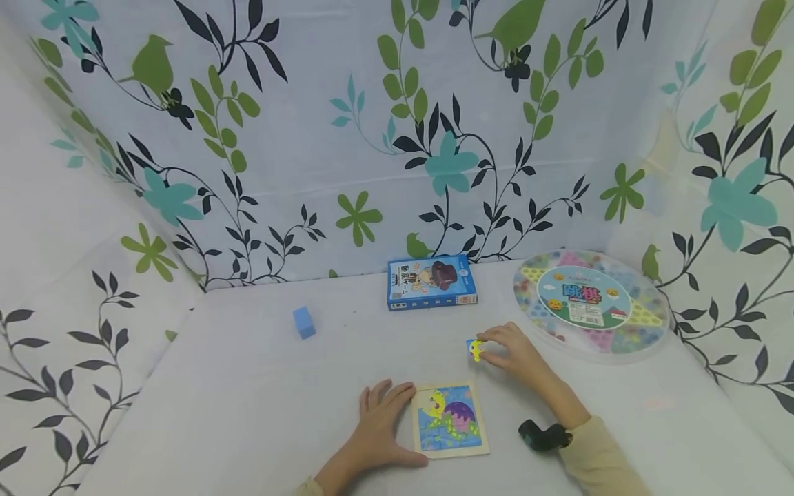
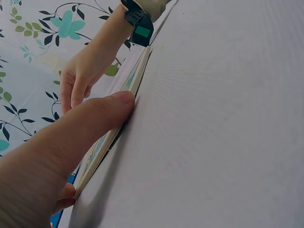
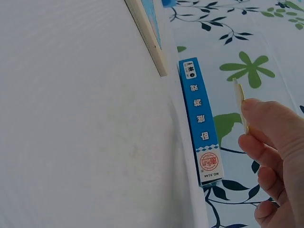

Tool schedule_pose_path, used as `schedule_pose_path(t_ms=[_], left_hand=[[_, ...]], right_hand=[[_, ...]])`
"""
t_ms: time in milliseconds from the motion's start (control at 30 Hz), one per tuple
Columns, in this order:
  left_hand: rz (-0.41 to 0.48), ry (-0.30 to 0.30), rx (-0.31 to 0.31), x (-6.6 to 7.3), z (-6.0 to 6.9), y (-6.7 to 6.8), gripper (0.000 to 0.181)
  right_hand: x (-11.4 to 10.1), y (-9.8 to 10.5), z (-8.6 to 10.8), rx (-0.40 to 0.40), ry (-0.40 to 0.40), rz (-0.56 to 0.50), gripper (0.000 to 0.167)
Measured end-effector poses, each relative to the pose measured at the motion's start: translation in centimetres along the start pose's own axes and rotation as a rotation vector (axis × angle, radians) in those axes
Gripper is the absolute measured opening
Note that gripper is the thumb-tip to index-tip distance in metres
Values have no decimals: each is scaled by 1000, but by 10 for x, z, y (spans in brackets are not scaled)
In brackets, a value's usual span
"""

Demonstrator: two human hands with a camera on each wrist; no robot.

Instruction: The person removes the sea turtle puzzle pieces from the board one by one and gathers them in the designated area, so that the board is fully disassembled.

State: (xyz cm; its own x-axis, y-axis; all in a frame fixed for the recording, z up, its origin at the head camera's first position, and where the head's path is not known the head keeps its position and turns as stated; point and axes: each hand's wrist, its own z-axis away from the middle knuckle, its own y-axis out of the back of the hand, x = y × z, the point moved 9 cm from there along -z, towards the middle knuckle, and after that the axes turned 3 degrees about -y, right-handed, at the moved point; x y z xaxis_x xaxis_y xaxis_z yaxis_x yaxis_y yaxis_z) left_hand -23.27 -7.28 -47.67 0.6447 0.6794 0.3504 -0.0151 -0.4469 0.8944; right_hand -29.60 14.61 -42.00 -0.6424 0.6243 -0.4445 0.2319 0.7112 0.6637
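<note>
Pinching a puzzle piece (image 1: pixel 474 349), right fingers (image 3: pixel 267 118); left fingers (image 1: pixel 402 395) spread against a tray (image 1: pixel 455 454) holding a turtle picture (image 1: pixel 457 417).

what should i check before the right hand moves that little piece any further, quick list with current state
1. Piece securely held: ok, the right hand pinches the small yellow-and-blue piece between thumb and fingers.
2. Piece clear of the puzzle frame: ok, held apart, beyond its far right corner.
3. Frame steadied: ok, the left hand spans its left side, thumb and a finger touching it.
4. Matching gap in the frame: cannot tell, too small to make out.
5. Nearby things out of the way: ok, the blue box and round game set sit farther back.
</note>
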Motion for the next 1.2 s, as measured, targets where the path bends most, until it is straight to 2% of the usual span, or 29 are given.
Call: schedule_pose_path(t_ms=[233, 500, 767, 1067, 1200], left_hand=[[10, 20, -31, -1, -1, -1, 103], [-22, 12, -46, 0, -2, -1, 102], [9, 32, -65, 1, -2, 0, 101], [7, 47, -57, -2, -2, -2, 102], [17, 57, -62, -3, -2, -3, 101]], right_hand=[[7, 2, 4, 31, -9, 7, 28], [15, 2, 7, 45, -27, -10, 26], [21, -1, 10, 56, -31, -35, 24], [38, -10, 14, -11, -160, -32, 21], [42, -11, 15, -32, -193, -39, 20]])
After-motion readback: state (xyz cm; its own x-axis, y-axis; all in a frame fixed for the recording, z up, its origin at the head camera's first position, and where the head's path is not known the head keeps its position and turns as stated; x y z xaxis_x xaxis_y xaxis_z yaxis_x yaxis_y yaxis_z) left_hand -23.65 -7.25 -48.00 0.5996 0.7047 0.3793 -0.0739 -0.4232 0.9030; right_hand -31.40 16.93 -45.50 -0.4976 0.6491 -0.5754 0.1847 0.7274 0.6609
